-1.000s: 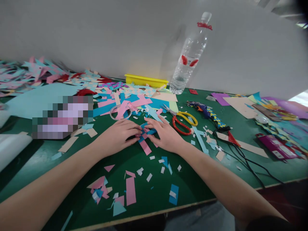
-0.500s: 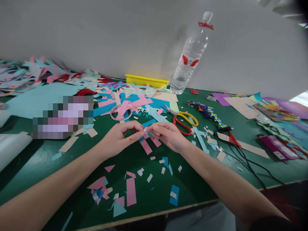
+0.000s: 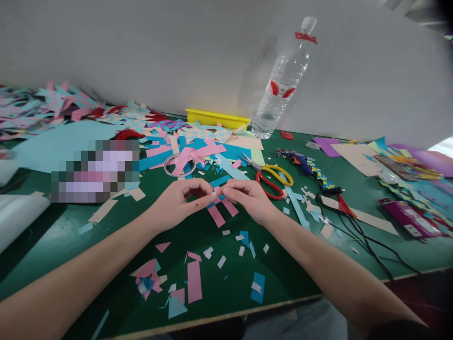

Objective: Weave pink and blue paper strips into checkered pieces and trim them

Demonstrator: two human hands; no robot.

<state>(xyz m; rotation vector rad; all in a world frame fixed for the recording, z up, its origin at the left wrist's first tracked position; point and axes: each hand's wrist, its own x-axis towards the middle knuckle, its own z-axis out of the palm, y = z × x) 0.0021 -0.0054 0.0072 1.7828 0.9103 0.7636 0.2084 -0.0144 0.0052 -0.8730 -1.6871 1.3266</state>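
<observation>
Between the thumb and index finger of my left hand (image 3: 184, 200) is a small white piece (image 3: 214, 195), which looks like paper or tape. My right hand (image 3: 247, 196) is closed in a pinch close beside it, its fingertips near the piece; what they hold, if anything, is too small to make out. Just beneath both hands lie crossed pink and blue paper strips (image 3: 216, 216), partly hidden by the fingers. Scissors (image 3: 271, 175) with one red and one yellow handle rest open beyond my right hand. A clear tape roll (image 3: 166, 166) lies beyond my left hand.
Paper scraps (image 3: 194, 281) litter the green table (image 3: 283, 274). A clear bottle (image 3: 279, 89) stands at the back, near a yellow tray (image 3: 215, 119). To the right are a woven paper piece with dark cords (image 3: 318, 174) and a purple packet (image 3: 410, 218). A blurred-out object (image 3: 99, 174) lies left.
My fingertips have shifted only slightly around the small white piece, with the right ones a little farther from it. The whole view has moved a few pixels.
</observation>
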